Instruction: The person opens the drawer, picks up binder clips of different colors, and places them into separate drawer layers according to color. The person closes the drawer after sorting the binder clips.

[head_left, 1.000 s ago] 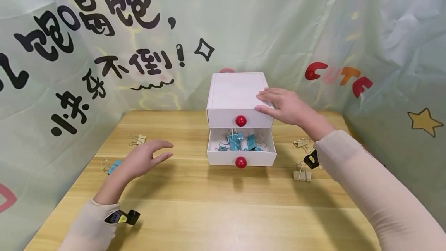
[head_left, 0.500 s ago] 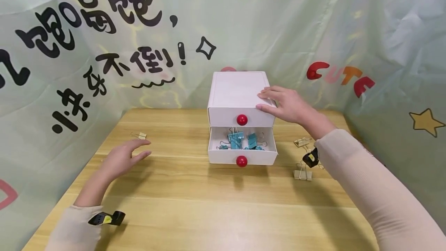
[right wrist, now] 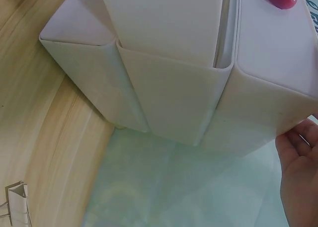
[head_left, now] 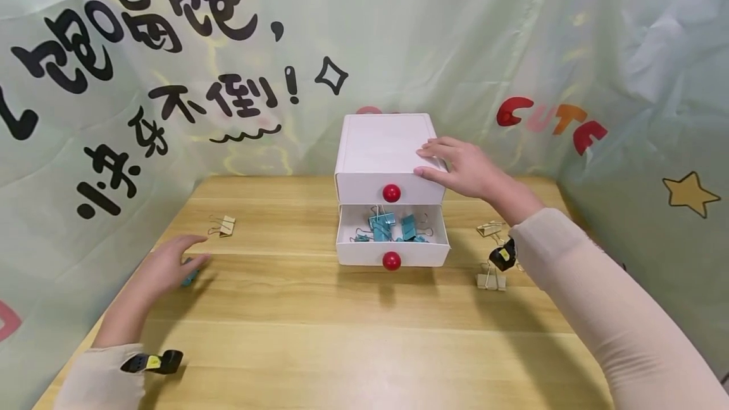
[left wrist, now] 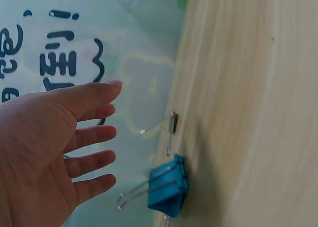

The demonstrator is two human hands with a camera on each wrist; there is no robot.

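My left hand (head_left: 159, 271) hovers at the left of the table, fingers apart and nothing held. Beside it a blue binder clip (left wrist: 166, 187) stands on the wood, partly hidden behind the hand in the head view. My right hand (head_left: 464, 168) rests on the top right edge of a white drawer box (head_left: 384, 144), its fingers lying on the lid. The box has three tiers. Its middle drawer (head_left: 364, 254), with a red knob (head_left: 391, 261), is pulled out and holds several blue binder clips (head_left: 383, 226). The lowest tier shows only in the right wrist view.
A cream binder clip (head_left: 226, 226) lies beyond my left hand. More cream clips (head_left: 491, 281) lie right of the box, partly behind my right wrist. A printed cloth (head_left: 455, 37) hangs behind and along both sides of the wooden table (head_left: 319, 353).
My left hand has moved left and lower, away from the box, over to the blue binder clip. My right hand has stayed on the box; the drawer has not moved.
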